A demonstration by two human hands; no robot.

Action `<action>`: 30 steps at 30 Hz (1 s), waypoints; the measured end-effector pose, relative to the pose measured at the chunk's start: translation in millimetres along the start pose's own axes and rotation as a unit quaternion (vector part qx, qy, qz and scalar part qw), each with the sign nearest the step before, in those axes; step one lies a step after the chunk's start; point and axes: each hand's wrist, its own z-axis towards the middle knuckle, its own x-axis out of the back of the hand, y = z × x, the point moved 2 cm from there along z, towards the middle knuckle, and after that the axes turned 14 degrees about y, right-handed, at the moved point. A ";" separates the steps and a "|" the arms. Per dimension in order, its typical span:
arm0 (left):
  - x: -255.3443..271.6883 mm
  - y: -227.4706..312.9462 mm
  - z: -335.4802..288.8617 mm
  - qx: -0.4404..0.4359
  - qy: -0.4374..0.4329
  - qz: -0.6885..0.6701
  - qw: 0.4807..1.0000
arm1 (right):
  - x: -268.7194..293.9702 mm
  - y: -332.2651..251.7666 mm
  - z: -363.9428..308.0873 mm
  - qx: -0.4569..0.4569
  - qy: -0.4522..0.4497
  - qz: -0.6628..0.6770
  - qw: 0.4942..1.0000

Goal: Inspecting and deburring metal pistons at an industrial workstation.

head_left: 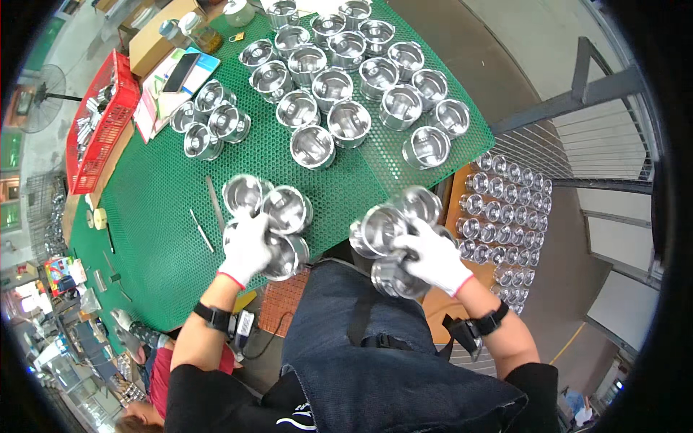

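Observation:
My left hand [247, 247], in a white glove, grips a cluster of shiny metal pistons [268, 209] just above the near edge of the green perforated mat [166, 202]. My right hand [435, 257], also gloved, holds another cluster of pistons [393, 224] off the mat's right edge, above my denim apron. Many more pistons [346, 79] stand in rows on the far part of the mat. A small separate group of pistons [209, 119] sits to the left of them.
A pallet with several rows of pistons [505, 216] lies low on the right, beside a grey metal railing [577, 108]. A red crate [101, 123], a cardboard box [155, 40], papers, a phone and bottles line the mat's left and far edge. Thin metal rods [209, 216] lie on the mat. Another person [144, 375] is at lower left.

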 end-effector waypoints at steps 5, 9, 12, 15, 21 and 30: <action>-12.0 -53.0 78.1 -0.103 0.042 -0.019 0.994 | -29.9 -30.9 80.0 0.094 0.075 -0.059 0.991; -20.8 -73.9 111.9 -0.112 -0.040 0.022 0.993 | -41.4 -28.1 110.0 0.105 0.108 -0.087 0.985; -32.0 -83.4 115.4 -0.141 -0.006 0.002 0.990 | -52.7 -20.7 115.4 0.095 0.128 -0.100 0.982; -26.1 -80.6 125.6 -0.129 -0.075 0.004 0.989 | -59.9 -17.3 115.0 0.090 0.148 -0.103 0.979; -38.9 -86.3 114.7 -0.087 -0.066 0.043 0.993 | -74.9 -20.7 115.5 0.075 0.211 -0.057 0.973; -3.8 -36.5 62.5 -0.118 0.073 -0.001 0.990 | -66.0 -19.4 109.8 0.079 0.175 -0.040 0.981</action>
